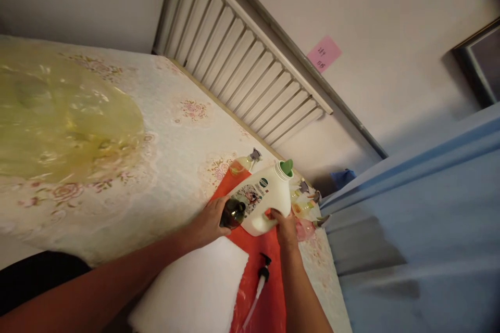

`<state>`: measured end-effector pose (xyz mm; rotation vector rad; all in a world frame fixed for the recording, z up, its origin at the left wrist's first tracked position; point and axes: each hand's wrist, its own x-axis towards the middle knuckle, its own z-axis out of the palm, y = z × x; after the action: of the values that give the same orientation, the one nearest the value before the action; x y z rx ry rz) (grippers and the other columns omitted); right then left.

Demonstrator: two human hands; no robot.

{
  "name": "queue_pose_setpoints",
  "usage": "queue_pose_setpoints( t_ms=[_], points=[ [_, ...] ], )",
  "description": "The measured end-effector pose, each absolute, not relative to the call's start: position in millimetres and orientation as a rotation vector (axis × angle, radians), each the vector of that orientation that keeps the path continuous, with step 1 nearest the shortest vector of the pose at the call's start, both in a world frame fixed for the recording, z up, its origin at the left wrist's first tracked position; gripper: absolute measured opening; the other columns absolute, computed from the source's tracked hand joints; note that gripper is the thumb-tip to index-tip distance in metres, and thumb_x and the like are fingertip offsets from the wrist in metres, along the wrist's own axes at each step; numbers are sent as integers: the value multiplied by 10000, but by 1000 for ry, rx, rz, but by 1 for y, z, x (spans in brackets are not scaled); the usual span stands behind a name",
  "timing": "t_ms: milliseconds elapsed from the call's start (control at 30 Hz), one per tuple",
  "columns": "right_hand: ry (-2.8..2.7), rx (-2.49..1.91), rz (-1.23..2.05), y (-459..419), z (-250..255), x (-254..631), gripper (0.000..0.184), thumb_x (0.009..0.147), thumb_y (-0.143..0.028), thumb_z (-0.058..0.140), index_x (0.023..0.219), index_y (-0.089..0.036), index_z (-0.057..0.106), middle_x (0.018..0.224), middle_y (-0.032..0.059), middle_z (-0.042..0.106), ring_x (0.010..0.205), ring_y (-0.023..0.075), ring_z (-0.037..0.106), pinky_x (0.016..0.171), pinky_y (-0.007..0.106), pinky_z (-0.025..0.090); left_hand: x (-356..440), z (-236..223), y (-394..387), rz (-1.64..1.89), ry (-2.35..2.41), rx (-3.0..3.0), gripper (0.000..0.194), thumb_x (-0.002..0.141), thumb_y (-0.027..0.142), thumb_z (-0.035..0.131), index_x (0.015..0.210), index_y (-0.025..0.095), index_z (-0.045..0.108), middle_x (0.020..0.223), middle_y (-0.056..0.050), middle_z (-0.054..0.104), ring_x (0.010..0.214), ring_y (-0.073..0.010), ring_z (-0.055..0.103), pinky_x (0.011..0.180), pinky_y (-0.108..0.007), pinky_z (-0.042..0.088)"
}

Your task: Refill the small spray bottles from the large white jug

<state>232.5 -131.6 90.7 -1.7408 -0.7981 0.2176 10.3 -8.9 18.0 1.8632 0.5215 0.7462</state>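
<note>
White jug [269,195] is gripped by the right hand [286,227], dark bottle [233,213] by the left hand [211,222].

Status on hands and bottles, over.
Left hand grips dark bottle. Right hand holds white jug by its handle. Pump lies on red sheet, touching neither.

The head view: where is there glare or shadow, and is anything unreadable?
In the head view, glare flecks the yellow plastic bag and a glint sits on the dark bottle; in the head view, shadow falls on the blue curtain, the top right corner is dark, and small print on the white jug is unreadable.
</note>
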Motion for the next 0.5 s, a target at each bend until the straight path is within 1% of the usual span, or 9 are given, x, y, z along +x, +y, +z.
queue_pose_setpoints(
  t_ms=[100,167,233,400,500],
  points=[
    [-775,-1748,257,-120,97,232,243,607,-382,741,677,-196,601,503,-55,593,457,137,511,487,258,413,10,15,-9,743,538,1856,851,589,162,763,1369,266,437,1366,-122,569,1299,-376,515,1111,-541,414],
    [-767,-1752,249,-112,103,230,257,598,-391,749,650,-205,580,482,-61,573,439,128,481,473,251,385,11,13,-9,765,527,1850,839,595,188,764,1359,308,439,1351,-97,582,1290,-376,523,1103,-548,423],
    [-776,-1759,235,-104,110,226,269,591,-398,759,631,-205,576,468,-63,562,434,122,463,468,250,369,12,12,-9,786,515,1847,833,596,201,763,1354,327,442,1341,-84,590,1281,-374,530,1098,-547,429],
    [-823,-1792,168,-98,137,222,285,571,-382,791,655,-172,617,476,-47,581,455,122,481,488,252,371,11,12,-9,781,532,1846,809,580,204,771,1334,264,486,1305,-108,605,1244,-386,551,1077,-519,445],
    [-849,-1804,111,-105,162,225,282,577,-387,780,655,-168,621,484,-32,593,466,128,498,501,257,382,11,11,-9,785,525,1823,803,588,228,770,1335,274,479,1293,-107,610,1237,-398,550,1050,-531,454]
  ],
)
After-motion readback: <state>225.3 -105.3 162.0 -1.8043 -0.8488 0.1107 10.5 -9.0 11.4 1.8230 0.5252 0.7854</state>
